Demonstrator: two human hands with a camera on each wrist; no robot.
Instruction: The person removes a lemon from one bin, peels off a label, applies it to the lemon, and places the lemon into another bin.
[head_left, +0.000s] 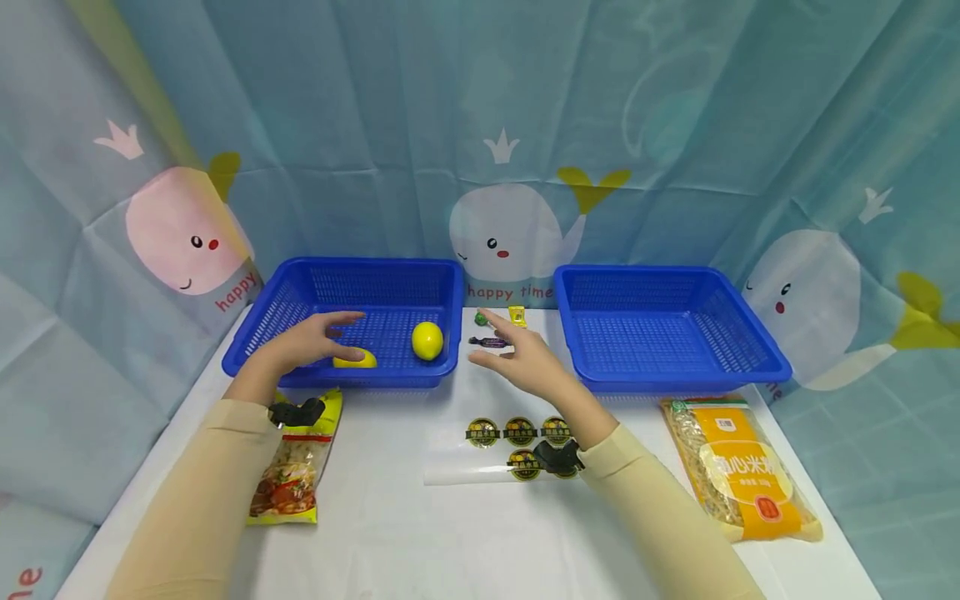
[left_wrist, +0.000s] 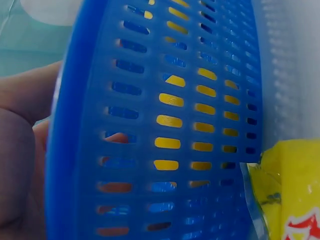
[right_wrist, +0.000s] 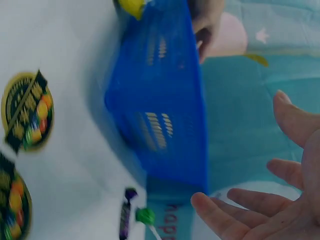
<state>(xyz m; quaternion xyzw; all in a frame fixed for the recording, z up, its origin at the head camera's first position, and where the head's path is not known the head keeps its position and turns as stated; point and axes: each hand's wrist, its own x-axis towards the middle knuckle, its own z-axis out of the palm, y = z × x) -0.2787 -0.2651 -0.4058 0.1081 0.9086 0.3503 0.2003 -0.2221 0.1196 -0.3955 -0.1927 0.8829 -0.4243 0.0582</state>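
My left hand (head_left: 317, 340) reaches over the near rim of the left blue basket (head_left: 258, 333), fingers spread. Its thumb overlaps a yellow lemon (head_left: 363, 361) in the head view. A second lemon (head_left: 427, 341) lies in the same basket, toward its right wall. In the left wrist view, yellow fruit (left_wrist: 170, 121) and fingertips (left_wrist: 117, 138) show through the basket's slots. My right hand (head_left: 528, 360), nothing in its grasp, hovers between the two baskets with thumb and fingers apart. Under it lie a purple-wrapped candy (head_left: 487, 342), a green lollipop (head_left: 481, 318) and a small yellow packet (head_left: 517, 315).
Another blue basket (head_left: 637, 333) stands at the right. A noodle bag (head_left: 742, 467) lies in front of it. A yellow-and-red food packet (head_left: 288, 475) lies below the left basket. A clear sheet of round fruit stickers (head_left: 482, 432) lies mid-table. A whale-print curtain (head_left: 405, 125) surrounds the table.
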